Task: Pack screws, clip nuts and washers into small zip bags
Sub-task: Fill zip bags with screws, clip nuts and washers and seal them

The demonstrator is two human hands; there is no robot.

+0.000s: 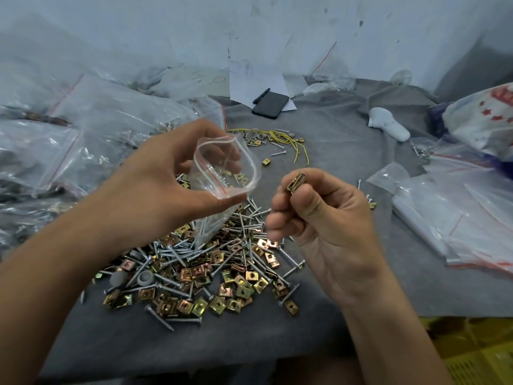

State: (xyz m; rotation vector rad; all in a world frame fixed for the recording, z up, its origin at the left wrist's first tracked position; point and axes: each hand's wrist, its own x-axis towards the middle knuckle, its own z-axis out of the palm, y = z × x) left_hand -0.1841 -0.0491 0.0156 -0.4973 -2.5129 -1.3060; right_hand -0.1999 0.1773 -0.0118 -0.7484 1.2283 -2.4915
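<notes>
My left hand holds a small clear zip bag with its red-striped mouth spread open; several screws hang inside its lower part. To the right of the bag, my right hand pinches a few brass clip nuts between thumb and forefinger, just beside the bag's mouth. Below both hands lies a heap of silver screws, brass clip nuts and a few grey washers on the grey cloth.
Large plastic bags of parts pile up at the left. Empty zip bags lie at the right. A phone and pen rest on paper at the back. Yellow string and grey caps lie mid-table. The cloth's front edge is near.
</notes>
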